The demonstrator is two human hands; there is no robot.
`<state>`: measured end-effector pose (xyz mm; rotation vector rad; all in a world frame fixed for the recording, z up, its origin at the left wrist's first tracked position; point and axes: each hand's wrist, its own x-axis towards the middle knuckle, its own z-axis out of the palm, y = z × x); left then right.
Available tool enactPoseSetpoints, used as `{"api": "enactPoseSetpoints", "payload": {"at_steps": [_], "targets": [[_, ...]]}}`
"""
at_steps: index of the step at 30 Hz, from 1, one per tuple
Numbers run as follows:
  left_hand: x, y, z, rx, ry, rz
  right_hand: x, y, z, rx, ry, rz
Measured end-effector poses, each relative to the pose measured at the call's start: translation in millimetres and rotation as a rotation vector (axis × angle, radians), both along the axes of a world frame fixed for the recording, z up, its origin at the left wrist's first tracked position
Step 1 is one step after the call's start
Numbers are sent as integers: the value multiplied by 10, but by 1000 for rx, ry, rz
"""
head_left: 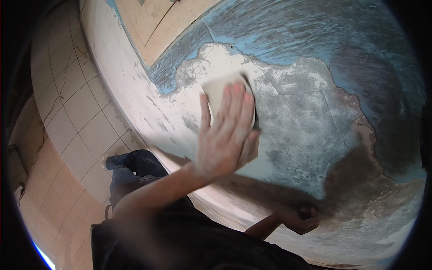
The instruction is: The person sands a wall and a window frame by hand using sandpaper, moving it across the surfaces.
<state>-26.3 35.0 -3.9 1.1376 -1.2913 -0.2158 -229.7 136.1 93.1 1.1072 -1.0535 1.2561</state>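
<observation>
**One head-worn view, looking down along a wall**

The single camera looks forward and down from the person's head, close to the patchy wall (297, 121), which fills the middle and right. The tiled floor (85, 121) lies farther off at left. The person's dark top (198, 243) edges in at the bottom, very near. The wide, curved view darkens at its corners; no second view shares it.

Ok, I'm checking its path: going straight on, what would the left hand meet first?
The left hand would likely meet the blue paint's ragged edge beyond its pale pad; depth is unclear.
</observation>
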Motion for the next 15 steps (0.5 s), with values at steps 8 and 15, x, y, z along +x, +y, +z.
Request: {"api": "enactPoseSetpoints", "payload": {"at_steps": [8,15], "targets": [[202,-282,131,-19,11,109,-98,60,-35,38,76,-70],[186,-198,-31,1,-68,72,-12,30,-45,53,33,-101]]}}
